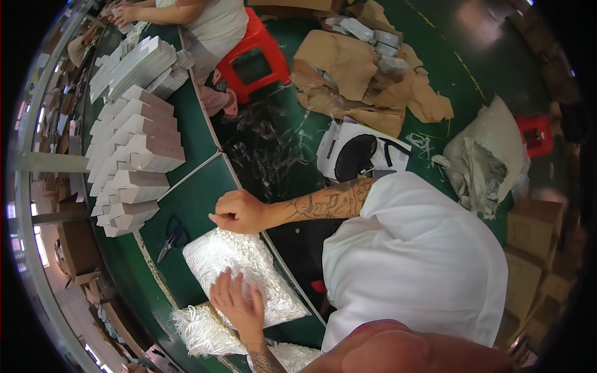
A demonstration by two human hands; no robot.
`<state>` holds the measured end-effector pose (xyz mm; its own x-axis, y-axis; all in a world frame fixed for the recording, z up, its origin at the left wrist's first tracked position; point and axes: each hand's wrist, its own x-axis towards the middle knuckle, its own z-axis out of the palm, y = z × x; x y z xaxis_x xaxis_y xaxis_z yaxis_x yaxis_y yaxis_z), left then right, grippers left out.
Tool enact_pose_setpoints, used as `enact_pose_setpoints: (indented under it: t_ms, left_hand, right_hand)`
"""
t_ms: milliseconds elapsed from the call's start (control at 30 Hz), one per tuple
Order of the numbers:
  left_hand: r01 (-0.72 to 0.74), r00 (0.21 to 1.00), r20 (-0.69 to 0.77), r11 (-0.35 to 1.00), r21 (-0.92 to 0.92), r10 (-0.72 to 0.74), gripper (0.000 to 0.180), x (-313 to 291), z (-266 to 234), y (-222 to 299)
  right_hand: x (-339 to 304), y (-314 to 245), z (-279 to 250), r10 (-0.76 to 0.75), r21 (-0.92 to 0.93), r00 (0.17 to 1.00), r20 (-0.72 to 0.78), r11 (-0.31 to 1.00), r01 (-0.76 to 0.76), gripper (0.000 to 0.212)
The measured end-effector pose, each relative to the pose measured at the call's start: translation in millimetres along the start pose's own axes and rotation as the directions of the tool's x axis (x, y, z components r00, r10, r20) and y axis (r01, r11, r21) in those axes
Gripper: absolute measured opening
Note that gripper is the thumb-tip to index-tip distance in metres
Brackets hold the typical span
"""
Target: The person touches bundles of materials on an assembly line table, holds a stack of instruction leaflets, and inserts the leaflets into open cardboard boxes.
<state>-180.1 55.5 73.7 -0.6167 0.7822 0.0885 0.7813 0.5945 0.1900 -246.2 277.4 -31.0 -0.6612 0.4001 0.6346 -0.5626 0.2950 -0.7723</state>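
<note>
Currently, our left hand (239, 306) spreads wide over the near part of a clear plastic bag of white strands (227, 255). Our right hand (239, 212) curls into a fist at its far edge; we cannot tell what it holds. Dark-handled metal scissors (170, 240) lie left.

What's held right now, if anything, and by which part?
The open left hand grips nothing visible, over the bag of white cords. The right hand is curled by the bag's upper end; whether it grips anything cannot be told.
</note>
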Motion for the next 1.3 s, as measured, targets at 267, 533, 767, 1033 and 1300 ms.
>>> enact_pose_setpoints:
  t_ms: [267, 533, 767, 1033, 1300]
  left_hand:
    - [-0.192, 0.942, -0.273, 0.981, 0.029, 0.192, 0.032, 27, 22, -15]
    - [-0.357, 0.869, -0.267, 0.902, 0.243, 0.416, 0.033, 22, 98, -112]
    - [-0.612, 0.783, 0.135, 0.791, -0.009, 0.607, 0.019, 19, 65, -105]
    - [0.006, 0.998, -0.060, 1.000, 0.003, -0.006, 0.028, -76, -76, 21]
    - [0.549, 0.707, -0.515, 0.835, -0.033, -0.485, 0.009, -245, -54, 36]
  right_hand:
    - [-4, 1, 7, -0.005, 0.008, 1.000, 0.013, 1.000, 0.005, 0.035]
    - [-8, 1, 0, 0.009, -0.033, 1.000, 0.024, 0.999, -0.009, 0.037]
    - [-5, -3, -9, 0.011, -0.064, 1.000, 0.014, 0.998, -0.010, 0.036]
    - [-3, -8, 6, 0.085, -0.042, 0.985, 0.147, 0.996, -0.080, 0.027]
    - [5, -8, -16, 0.264, -0.094, 0.947, 0.186, 0.964, -0.250, 0.033]
